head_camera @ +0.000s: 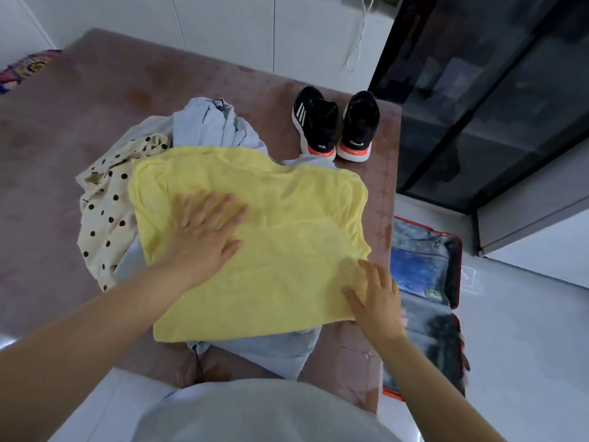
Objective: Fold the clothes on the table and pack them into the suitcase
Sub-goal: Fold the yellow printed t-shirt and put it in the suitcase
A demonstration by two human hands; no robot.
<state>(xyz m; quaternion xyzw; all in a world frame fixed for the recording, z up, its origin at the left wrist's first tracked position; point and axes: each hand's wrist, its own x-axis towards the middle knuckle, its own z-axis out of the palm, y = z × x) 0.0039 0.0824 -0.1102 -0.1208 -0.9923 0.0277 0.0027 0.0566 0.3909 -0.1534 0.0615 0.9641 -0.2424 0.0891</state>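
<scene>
A yellow T-shirt (287, 218) lies spread flat on the table (79, 129), folded over at its sides. My left hand (204, 231) rests flat on its left half, fingers apart. At the shirt's lower right corner my right hand (376, 298) presses flat too. Under the shirt lies a pale blue garment (216, 126), showing beyond its far and near edges. A cream polka-dot garment (108, 202) sits crumpled to the left. An open red-edged suitcase (427, 282) lies on the floor to the right of the table.
A pair of black trainers (338, 126) stands on the table's far right corner. The table has a mauve cover. A dark glass cabinet (478, 106) rises to the right. A white cable (360, 36) hangs on the far wall.
</scene>
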